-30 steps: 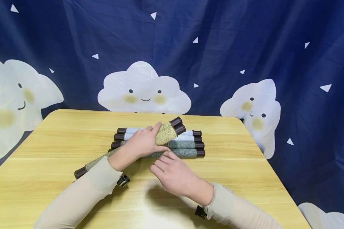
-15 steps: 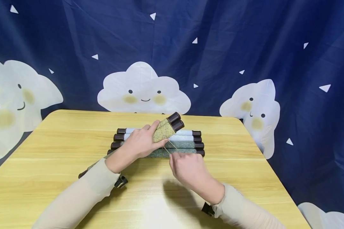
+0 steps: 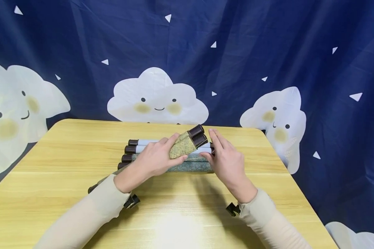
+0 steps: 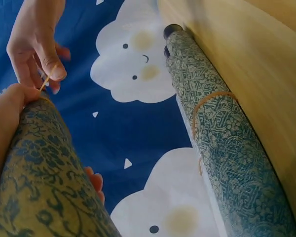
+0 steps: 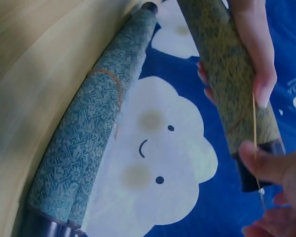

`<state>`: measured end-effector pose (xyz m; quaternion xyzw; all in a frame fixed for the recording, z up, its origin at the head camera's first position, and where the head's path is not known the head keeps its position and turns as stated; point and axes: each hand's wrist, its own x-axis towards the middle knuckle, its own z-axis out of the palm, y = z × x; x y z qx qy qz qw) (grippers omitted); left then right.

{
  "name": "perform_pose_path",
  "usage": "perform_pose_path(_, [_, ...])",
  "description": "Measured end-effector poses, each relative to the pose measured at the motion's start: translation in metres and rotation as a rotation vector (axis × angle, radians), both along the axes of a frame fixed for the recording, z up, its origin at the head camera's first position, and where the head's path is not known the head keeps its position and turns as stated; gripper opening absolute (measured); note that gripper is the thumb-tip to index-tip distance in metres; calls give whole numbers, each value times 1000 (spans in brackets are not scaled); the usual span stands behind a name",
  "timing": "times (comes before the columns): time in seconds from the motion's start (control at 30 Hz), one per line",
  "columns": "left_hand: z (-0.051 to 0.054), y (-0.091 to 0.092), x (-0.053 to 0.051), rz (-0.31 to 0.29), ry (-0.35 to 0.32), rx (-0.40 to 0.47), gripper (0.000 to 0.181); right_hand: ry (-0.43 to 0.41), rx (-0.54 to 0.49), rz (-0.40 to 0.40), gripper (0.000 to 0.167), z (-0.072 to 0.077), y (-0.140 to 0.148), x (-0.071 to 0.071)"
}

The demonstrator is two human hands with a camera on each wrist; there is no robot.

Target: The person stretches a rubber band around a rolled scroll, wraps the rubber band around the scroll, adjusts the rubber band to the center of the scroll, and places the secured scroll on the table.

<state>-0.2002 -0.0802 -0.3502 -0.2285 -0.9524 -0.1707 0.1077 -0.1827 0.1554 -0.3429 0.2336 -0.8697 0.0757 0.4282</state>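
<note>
My left hand grips a yellow patterned scroll rolled on two rods with dark end knobs. The scroll is tilted, its knobbed end raised toward the right. A thin yellowish rubber band stretches from near my left thumb past the knobs to my right hand, which holds it drawn out with thumb and fingers apart. In the left wrist view, the band runs between the left thumb and the right thumb. The near end of the yellow scroll is partly hidden by my left forearm.
Behind and below the hands, a green patterned scroll and a pale blue-white scroll lie side by side on the wooden table. A brown band circles the green scroll. A blue cloud-print curtain hangs behind.
My right hand has moved up and to the right from beside the left thumb, drawing the band out toward the scroll's knobs. My left hand keeps its grip on the yellow scroll.
</note>
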Motion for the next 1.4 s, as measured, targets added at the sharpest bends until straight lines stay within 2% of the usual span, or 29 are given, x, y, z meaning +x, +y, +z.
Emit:
perform_pose_path(0.1, [3, -1, 3, -44, 30, -9, 84, -63, -35, 81, 93, 3, 5, -2])
perform_pose_path(0.23, [3, -4, 5, -136, 92, -31, 80, -143, -55, 173, 104, 3, 8, -3])
perform_pose_path(0.37, [0, -8, 3, -234, 188, -53, 79, -146, -74, 274, 108, -2, 10, -5])
perform_pose_path(0.47, [-2, -11, 2, -286, 262, -64, 79, -91, -104, 337, 99, -7, 11, -6])
perform_pose_path(0.57, [-3, -13, 1, -323, 309, -64, 78, -62, -137, 380, 92, -9, 10, -6])
perform_pose_path(0.7, [-3, -17, -2, -381, 354, -70, 78, -112, -151, 441, 87, -10, 10, -5])
perform_pose_path(0.9, [-6, -23, -7, -498, 470, -87, 79, -189, -173, 571, 75, -17, 7, -2])
perform_pose_path(1.07, [-9, -24, -8, -530, 488, -118, 81, -301, -162, 582, 67, -21, 4, 2])
perform_pose_path(1.4, [-15, -19, -9, -515, 423, -170, 80, -478, -145, 594, 65, -27, 10, -2])
